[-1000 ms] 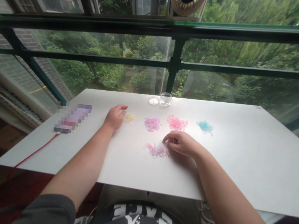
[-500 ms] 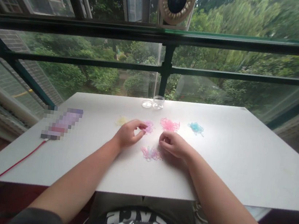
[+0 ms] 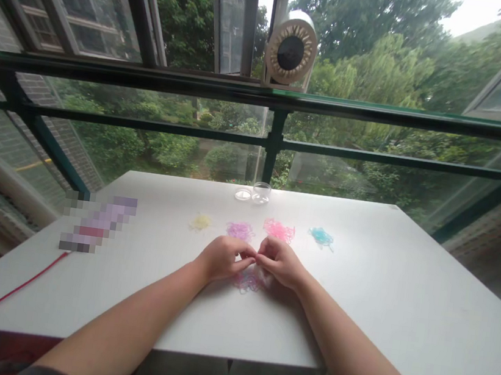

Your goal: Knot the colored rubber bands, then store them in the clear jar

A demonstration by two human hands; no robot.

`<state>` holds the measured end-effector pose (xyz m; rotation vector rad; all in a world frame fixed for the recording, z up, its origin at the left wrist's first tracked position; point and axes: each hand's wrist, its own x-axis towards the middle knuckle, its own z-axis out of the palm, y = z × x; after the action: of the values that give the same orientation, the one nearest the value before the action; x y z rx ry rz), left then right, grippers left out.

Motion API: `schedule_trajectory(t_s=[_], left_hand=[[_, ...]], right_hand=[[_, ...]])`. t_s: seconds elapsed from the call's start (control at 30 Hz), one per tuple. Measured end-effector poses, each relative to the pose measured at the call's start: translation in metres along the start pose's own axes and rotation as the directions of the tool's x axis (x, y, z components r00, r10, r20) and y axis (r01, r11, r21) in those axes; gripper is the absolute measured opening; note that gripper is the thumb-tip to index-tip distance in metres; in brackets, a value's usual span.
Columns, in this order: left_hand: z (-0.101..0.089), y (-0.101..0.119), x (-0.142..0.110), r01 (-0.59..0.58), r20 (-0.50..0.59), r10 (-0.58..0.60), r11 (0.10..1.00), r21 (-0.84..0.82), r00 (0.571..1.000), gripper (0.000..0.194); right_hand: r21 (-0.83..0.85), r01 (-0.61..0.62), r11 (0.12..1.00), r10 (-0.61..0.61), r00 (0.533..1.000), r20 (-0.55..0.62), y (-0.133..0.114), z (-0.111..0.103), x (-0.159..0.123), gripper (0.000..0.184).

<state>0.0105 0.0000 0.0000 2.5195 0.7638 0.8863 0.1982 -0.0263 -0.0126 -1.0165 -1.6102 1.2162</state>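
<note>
My left hand [image 3: 221, 257] and my right hand [image 3: 281, 262] meet fingertip to fingertip over a mixed pile of small pink, purple and blue rubber bands [image 3: 248, 281] on the white table [image 3: 401, 306]. Both hands are pinched closed; what they hold between the fingertips is too small to make out. Beyond them lie four sorted heaps: a yellow pile [image 3: 200, 223], a purple pile [image 3: 240, 230], a pink pile [image 3: 279, 230] and a blue pile [image 3: 321, 236].
A small clear jar [image 3: 261, 192] and its lid [image 3: 243, 194] stand at the table's far edge. A blurred purple object [image 3: 98, 224] with a red cable [image 3: 0, 300] lies at the left. A glass railing and a round fan [image 3: 291, 50] are behind the table.
My left hand came from the yellow pile rightward to meet my right hand over the mixed pile. My right hand shifted slightly. The view tilted upward.
</note>
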Motion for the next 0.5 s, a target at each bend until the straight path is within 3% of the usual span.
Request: schedule_trajectory(t_s=[0.13, 0.5], left_hand=[[-0.0001, 0.0001, 0.0001, 0.035, -0.022, -0.036, 0.999, -0.032, 0.999, 0.012], [0.0003, -0.0024, -0.0024, 0.075, -0.001, -0.075, 0.997, -0.036, 0.997, 0.011]], right_hand=[[0.003, -0.001, 1.000, 0.001, 1.000, 0.012, -0.0005, -0.0012, 0.0006, 0.025], [-0.273, 0.020, 0.962, -0.027, 0.999, -0.024, 0.0011, -0.0002, -0.0004, 0.005]])
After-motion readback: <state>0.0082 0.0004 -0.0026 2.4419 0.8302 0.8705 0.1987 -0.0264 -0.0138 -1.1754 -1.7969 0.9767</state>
